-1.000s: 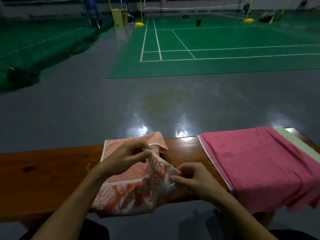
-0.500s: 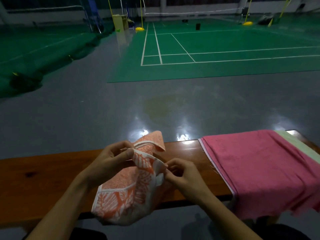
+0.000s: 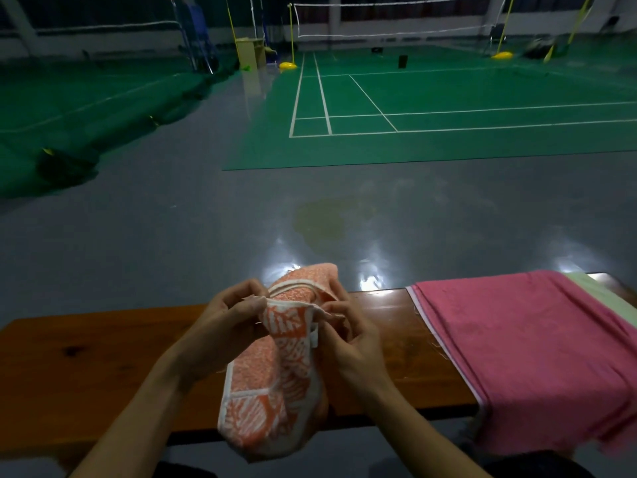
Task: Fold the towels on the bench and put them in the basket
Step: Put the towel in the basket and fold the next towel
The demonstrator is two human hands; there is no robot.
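Note:
An orange towel with a white leaf pattern [image 3: 275, 381] hangs bunched between my hands above the wooden bench [image 3: 86, 367]. My left hand [image 3: 224, 326] pinches its white-edged upper corner on the left. My right hand [image 3: 348, 339] pinches the same top edge on the right. The towel's lower part droops over the bench's near edge. A pink towel [image 3: 524, 346] lies spread over the right end of the bench, hanging over the front. A pale green towel [image 3: 606, 298] shows from under it at the far right. No basket is in view.
Beyond the bench lies shiny grey floor [image 3: 310, 219], then a green badminton court [image 3: 413, 105] with nets and yellow posts. Dark green netting is heaped on the floor at the left [image 3: 62, 167].
Both hands have lifted the orange towel off the bench and drawn its corners together, so it now hangs bunched instead of lying partly flat. The view has tilted up a little.

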